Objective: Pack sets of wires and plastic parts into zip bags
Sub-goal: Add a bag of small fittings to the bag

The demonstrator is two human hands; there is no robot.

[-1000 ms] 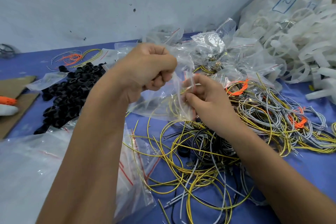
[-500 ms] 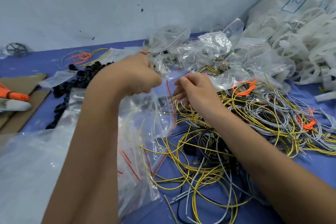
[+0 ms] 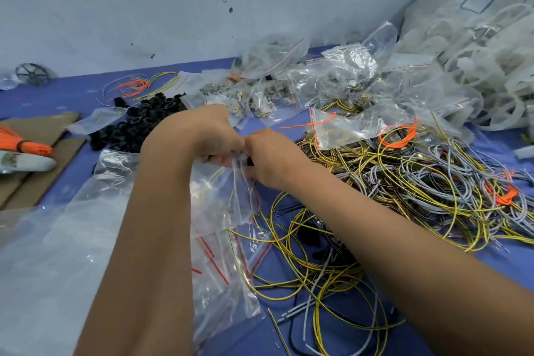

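So right now I've got both hands meeting at the top edge of the small clear zip bag with a yellow wire inside [image 3: 228, 196]. My left hand [image 3: 202, 136] is curled and pinching one side of the mouth, my right hand [image 3: 274, 159] is pinching the other side right up against it, knuckles nearly touching. I'd say that's the sealing step: holding the strip taut between two pinches so it can be pressed closed. The bag hangs just above the blue tabletop [image 3: 72, 89], which keeps the wire sunk at the bottom and away from the seal.

Everything else is laid out around that bag. The loose tangle of yellow and grey wires [image 3: 404, 191] sits to its right, the pile of black plastic rings [image 3: 138, 124] just beyond it to the left, and a stack of empty clear zip bags with red strips [image 3: 225, 274] lies under it. Filled clear bags [image 3: 332, 81] are heaped beyond it, out of the way.
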